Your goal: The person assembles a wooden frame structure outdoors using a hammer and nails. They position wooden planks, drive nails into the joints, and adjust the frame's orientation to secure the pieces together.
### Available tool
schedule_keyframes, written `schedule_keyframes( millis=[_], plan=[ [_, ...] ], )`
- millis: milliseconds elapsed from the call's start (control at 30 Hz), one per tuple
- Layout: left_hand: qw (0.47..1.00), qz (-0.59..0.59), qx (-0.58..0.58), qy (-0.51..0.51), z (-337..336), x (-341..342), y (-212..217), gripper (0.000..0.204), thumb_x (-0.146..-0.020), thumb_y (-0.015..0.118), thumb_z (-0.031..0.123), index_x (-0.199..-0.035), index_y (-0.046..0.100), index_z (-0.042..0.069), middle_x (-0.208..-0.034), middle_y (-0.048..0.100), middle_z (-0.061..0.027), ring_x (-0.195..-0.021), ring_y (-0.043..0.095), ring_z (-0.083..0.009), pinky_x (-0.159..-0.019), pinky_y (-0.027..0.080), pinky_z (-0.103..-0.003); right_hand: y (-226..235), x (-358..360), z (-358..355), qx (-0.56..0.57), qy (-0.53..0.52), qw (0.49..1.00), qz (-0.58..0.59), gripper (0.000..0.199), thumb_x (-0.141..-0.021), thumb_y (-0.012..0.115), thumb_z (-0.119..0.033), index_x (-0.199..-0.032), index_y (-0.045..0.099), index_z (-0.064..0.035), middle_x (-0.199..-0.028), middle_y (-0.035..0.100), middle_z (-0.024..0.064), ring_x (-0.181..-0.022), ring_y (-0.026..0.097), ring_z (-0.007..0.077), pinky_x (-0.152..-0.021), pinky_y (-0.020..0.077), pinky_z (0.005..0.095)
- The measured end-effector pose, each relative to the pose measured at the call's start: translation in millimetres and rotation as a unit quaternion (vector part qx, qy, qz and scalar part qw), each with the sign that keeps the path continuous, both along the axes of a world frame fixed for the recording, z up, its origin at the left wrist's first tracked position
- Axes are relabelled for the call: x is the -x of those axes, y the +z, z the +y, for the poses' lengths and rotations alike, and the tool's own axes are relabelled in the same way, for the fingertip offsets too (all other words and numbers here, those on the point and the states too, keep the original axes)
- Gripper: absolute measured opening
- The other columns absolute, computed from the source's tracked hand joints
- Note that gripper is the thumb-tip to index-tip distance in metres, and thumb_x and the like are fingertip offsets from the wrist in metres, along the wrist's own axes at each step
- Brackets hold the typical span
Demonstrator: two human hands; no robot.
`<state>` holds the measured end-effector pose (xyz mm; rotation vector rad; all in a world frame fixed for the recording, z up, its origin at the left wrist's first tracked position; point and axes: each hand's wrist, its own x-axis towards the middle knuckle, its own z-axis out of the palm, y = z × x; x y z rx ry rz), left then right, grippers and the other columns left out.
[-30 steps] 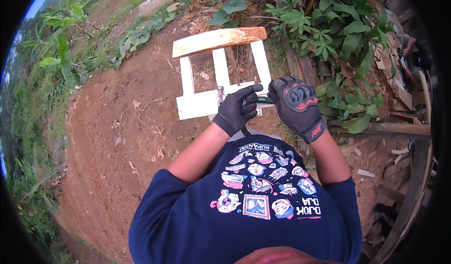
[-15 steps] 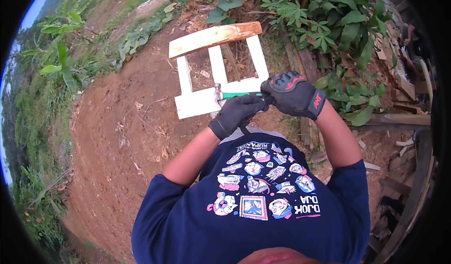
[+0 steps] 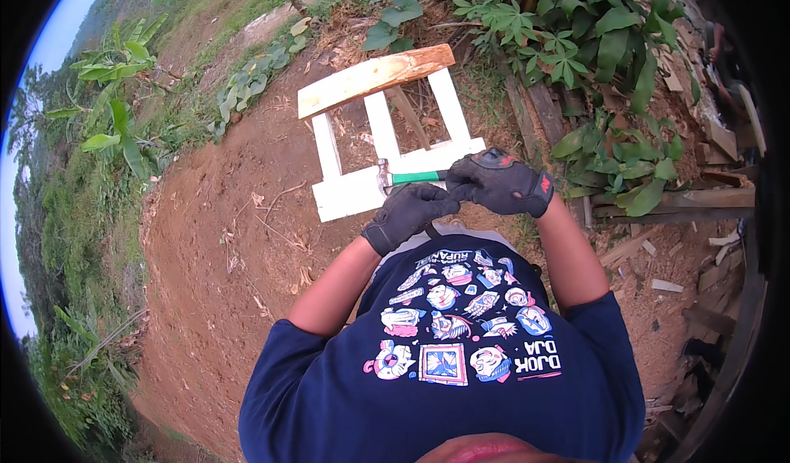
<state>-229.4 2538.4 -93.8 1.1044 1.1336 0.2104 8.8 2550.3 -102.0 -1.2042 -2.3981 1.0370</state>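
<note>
My left hand [image 3: 407,214], in a black work glove, is closed with its fingertips bent toward the right hand. Beside it my right hand [image 3: 499,185], gloved in black with red marks, is closed too, its fingertips almost meeting the left ones. Whatever is pinched between them is too small or hidden to name. Just beyond lies a hammer [image 3: 416,178] with a green and black handle and a metal head, on the near white board of a wooden frame [image 3: 341,202]. Three white slats join that board to a thick bare-wood plank [image 3: 374,81] at the far side.
Brown soil [image 3: 206,274] spreads to the left, with dry twigs and leaves. Leafy plants [image 3: 613,43] grow at the far right. Wooden beams [image 3: 675,206] and scrap pieces lie at the right, where part of another person shows near the edge. Banana-like plants [image 3: 123,134] stand at far left.
Both hands have come slightly lower in the view, and the right hand has shifted a little left, nearer the left. More of the hammer's handle end shows. The hammer remains on the board.
</note>
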Motion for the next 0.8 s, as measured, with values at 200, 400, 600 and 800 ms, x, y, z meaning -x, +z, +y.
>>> schedule_keyframes(
  millis=[200, 400, 600, 800],
  plan=[
    [0.998, -0.003, -0.026, 0.051, 14.2, 16.3, -6.7, 0.027, -0.095, 0.081, 0.027, -0.108, 0.080, 0.004, -0.073, 0.062, 0.0053, -0.056, 0.046, -0.0033, -0.051, 0.033, -0.022, -2.6, 8.2, 5.6, 0.071, -0.135, 0.988, 0.008, 0.043, -0.092, 0.078, -0.037, -0.120, 0.072, -0.0052, -0.117, 0.074, 0.0148, -0.105, 0.071, 0.0346, -0.090, 0.0559, 0.0451],
    [0.982, -0.026, -0.077, 0.168, 53.3, 50.2, -3.8, 0.019, -0.096, 0.076, 0.023, -0.103, 0.079, 0.006, -0.073, 0.062, 0.0057, -0.053, 0.043, -0.0027, -0.047, 0.030, -0.023, -37.4, 23.8, -16.2, -0.201, -0.168, 0.964, -0.037, 0.044, -0.086, 0.081, -0.039, -0.119, 0.073, -0.0102, -0.115, 0.073, 0.0129, -0.108, 0.069, 0.0347, -0.097, 0.0539, 0.0491],
    [0.950, -0.157, -0.058, 0.264, 56.2, 75.7, -11.9, 0.018, -0.100, 0.072, 0.019, -0.108, 0.076, 0.003, -0.069, 0.054, 0.0055, -0.049, 0.041, -0.0040, -0.046, 0.028, -0.023, -59.3, 36.3, -11.1, -0.259, -0.113, 0.951, -0.128, 0.024, -0.089, 0.069, -0.025, -0.109, 0.071, -0.0125, -0.103, 0.068, 0.0104, -0.101, 0.067, 0.0310, -0.088, 0.0524, 0.0468],
    [0.921, -0.008, -0.186, 0.341, 68.8, 92.6, -33.2, 0.021, -0.098, 0.077, 0.024, -0.104, 0.080, 0.004, -0.064, 0.055, 0.0054, -0.052, 0.045, -0.0034, -0.047, 0.032, -0.024, -67.5, 41.6, -7.3, -0.274, -0.097, 0.942, -0.168, 0.023, -0.089, 0.061, -0.017, -0.109, 0.070, -0.0098, -0.101, 0.068, 0.0106, -0.100, 0.067, 0.0299, -0.086, 0.0522, 0.0457]
  ],
)
